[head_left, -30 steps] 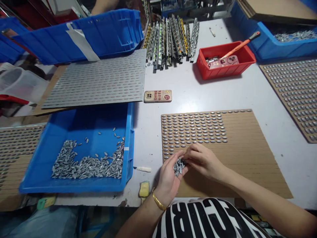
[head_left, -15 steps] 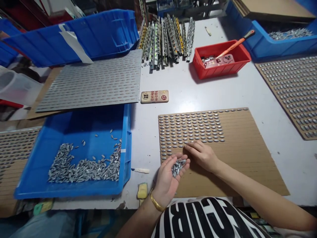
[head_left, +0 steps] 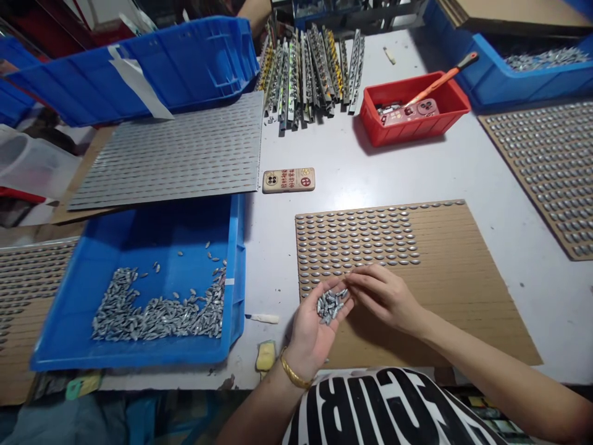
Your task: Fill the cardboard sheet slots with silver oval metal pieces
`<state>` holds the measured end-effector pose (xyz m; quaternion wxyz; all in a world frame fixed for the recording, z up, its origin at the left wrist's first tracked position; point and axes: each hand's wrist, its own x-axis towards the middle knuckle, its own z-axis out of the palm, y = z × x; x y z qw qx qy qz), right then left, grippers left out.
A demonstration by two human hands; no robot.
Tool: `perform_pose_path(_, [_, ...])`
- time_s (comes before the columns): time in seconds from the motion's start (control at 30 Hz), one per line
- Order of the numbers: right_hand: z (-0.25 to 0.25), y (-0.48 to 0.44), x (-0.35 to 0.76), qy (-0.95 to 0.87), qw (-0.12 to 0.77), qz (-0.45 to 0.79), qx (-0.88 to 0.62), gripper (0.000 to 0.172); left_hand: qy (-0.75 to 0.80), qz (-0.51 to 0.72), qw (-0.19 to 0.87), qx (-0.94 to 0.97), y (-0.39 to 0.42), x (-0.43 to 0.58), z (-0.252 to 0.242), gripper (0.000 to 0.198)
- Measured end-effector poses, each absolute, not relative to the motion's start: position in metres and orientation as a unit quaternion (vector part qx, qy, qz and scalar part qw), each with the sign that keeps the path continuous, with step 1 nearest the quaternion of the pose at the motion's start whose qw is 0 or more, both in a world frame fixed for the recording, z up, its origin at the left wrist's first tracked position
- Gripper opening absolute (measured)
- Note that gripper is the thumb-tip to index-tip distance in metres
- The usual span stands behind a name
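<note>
Right here at the front, the person's left hand [head_left: 311, 334] is cupped palm up with a gold bangle [head_left: 293, 374] on the wrist, cradling a heap of oval metal pieces [head_left: 330, 306], while the right hand [head_left: 384, 296] curls in just beside that heap, and I can't tell whether its fingers are pinching a piece. Both hands are over the near edge of the cardboard sheet [head_left: 445, 296], whose far left part already carries neat rows of the same pieces. Left of the sheet sits a blue crate [head_left: 130, 356] holding a loose pile of pieces [head_left: 155, 318], with a yellow sponge [head_left: 265, 356] on the worktop [head_left: 352, 179] between them. Beyond the sheet lies a phone in a patterned case [head_left: 288, 180], then a grey sheet packed with rows [head_left: 162, 154] further left. Further back, past the sheet, there's a red tray [head_left: 412, 130] with an orange-handled tool [head_left: 440, 80], and a stack of metal strips [head_left: 310, 74] stands at the far edge!
</note>
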<state>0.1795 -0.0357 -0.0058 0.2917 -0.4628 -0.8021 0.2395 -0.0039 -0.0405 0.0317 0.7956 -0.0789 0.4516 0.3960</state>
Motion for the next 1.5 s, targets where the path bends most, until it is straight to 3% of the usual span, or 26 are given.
perform_pose_path(0.13, [0.011,-0.038,0.176,-0.807,0.287,0.268,-0.441,0.029,0.462,0.390,0.794,-0.069,-0.040,0.001,0.031,0.021])
perform_pose_path(0.47, [0.002,-0.046,0.200,-0.643,0.375,0.419,-0.521,0.010,0.462,0.382,0.795,-0.086,-0.042,0.007,0.030,0.025])
perform_pose_path(0.63, [-0.017,-0.043,0.206,-0.638,0.349,0.372,-0.576,0.011,0.479,0.374,0.790,-0.080,-0.046,0.008,0.025,0.025])
perform_pose_path(0.83, [-0.028,-0.030,0.194,-0.737,0.308,0.281,-0.532,0.016,0.468,0.369,0.798,-0.090,-0.046,0.009,0.026,0.025])
perform_pose_path(1.13, [-0.034,-0.028,0.192,-0.789,0.196,0.146,-0.564,0.020,0.464,0.370,0.799,-0.100,-0.046,0.008,0.027,0.025])
perform_pose_path(1.33, [-0.032,-0.028,0.194,-0.785,0.204,0.163,-0.562,0.020,0.453,0.374,0.804,-0.093,-0.043,0.008,0.028,0.025])
perform_pose_path(1.5, [-0.010,-0.037,0.193,-0.778,0.263,0.234,-0.521,0.026,0.449,0.372,0.809,-0.078,-0.039,0.010,0.030,0.028])
